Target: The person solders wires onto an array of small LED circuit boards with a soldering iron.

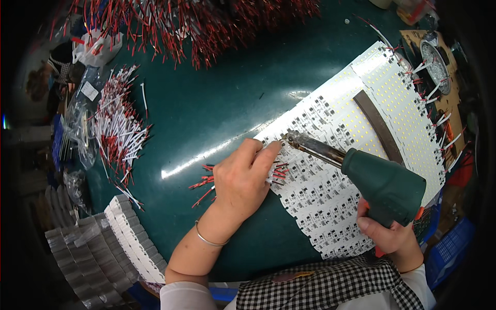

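Observation:
My right hand (385, 230) grips a dark green soldering gun (385, 186) by its handle. Its metal tip points left and touches the left edge of a large white panel of LED circuit boards (330, 191) lying on the dark green table (217, 103). My left hand (243, 178) rests at that same edge. Its fingers pinch a thin wire against the board right at the tip. A bundle of short red and white wires (206, 183) lies under this hand. A silver bracelet is on my left wrist.
A heap of red-and-white wire pieces (121, 129) lies at the left, and a bigger red mass (206, 20) at the back. Stacks of white boards (132, 237) stand at the lower left. A dark curved strip (380, 126) lies across the panel. Finished boards with wires (429, 98) lie at the right.

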Demonstrator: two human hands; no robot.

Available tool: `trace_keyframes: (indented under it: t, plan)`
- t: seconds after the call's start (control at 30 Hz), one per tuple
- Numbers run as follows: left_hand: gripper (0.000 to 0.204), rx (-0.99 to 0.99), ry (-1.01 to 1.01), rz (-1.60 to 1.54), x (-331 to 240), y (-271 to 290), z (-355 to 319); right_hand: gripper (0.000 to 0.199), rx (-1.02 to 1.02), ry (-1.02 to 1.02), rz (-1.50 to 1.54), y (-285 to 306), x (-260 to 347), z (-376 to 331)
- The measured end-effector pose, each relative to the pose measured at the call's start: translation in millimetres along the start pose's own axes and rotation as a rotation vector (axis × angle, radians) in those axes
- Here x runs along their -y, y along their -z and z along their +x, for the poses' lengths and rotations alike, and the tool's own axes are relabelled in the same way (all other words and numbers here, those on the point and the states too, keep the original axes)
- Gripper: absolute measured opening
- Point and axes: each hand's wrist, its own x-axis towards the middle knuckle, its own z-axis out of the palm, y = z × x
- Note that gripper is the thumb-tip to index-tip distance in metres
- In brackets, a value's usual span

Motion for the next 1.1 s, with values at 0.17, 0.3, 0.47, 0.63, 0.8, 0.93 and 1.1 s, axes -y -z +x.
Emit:
trace_keyframes:
  t: [0.17, 0.3, 0.47, 0.63, 0.8, 0.93, 1.1]
  plan:
    - [0.045, -0.001, -0.001, -0.026, 0, 1, 1, 0.036, 0.017, 0.037, -0.064, 1, -5, -1]
    - [0.042, 0.038, 0.049, -0.009, -2, 2, 0, 0.033, 0.032, 0.126, -0.173, 0, -7, 3]
    - [0.043, 0.042, 0.049, -0.01, -2, 4, 1, 0.037, 0.079, 0.211, -0.251, 4, -8, 5]
    - [0.044, -0.001, 0.01, -0.048, 0, 1, 1, 0.047, 0.001, 0.043, 0.005, 4, -7, -13]
    - [0.044, 0.02, 0.013, -0.039, -1, 1, 1, 0.066, -0.156, -0.047, 0.119, 2, -2, -21]
    - [0.04, -0.007, -0.008, 0.002, 1, -2, 0, 0.072, 0.008, 0.065, 0.01, 14, -9, -22]
    - [0.039, 0.073, -0.023, -0.062, 7, -1, 2, 0.068, -0.089, -0.021, 0.052, 12, -7, -32]
